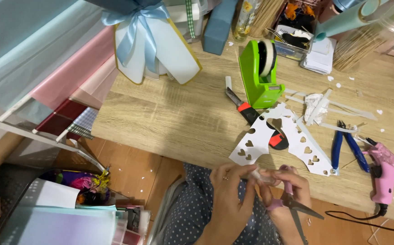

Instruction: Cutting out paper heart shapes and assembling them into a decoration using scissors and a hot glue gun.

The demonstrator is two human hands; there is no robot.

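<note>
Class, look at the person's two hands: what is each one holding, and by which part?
The right hand holds pink scissors by the handle loops. Both hands pinch a small white paper piece, the left hand by its left end.

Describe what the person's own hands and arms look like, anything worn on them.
Both forearms are bare, with no sleeves in view. The left hand wears a small ring on one finger. The right hand shows no ring or watch that I can make out. Below them is dark blue clothing with small white dots.
</note>
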